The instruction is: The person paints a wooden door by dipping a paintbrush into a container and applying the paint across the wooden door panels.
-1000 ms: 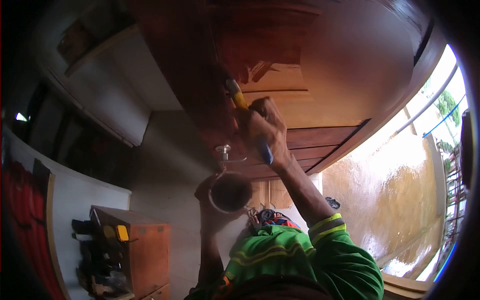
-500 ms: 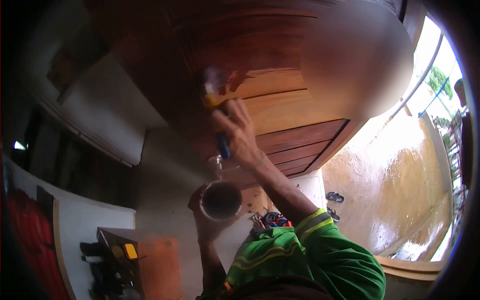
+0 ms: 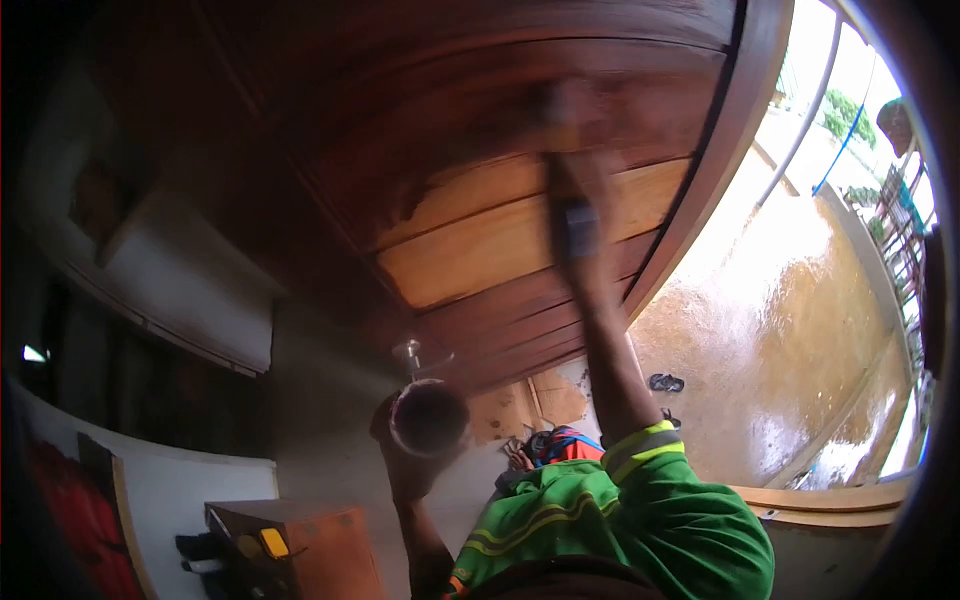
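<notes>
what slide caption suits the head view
The right hand holds a blurred brush at a wooden door, part pale, part dark reddish, while the left hand holds a round container.

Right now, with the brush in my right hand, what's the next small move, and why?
I'd probably draw the paintbrush across the pale wood strip on the door: the surrounding wood is dark reddish-brown, and your right hand, though blurred, is right beside that strip, while your left hand holds the round container.

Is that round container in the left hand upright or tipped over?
Roughly upright: the left hand holds the container with its open mouth facing up toward the head camera.
</notes>
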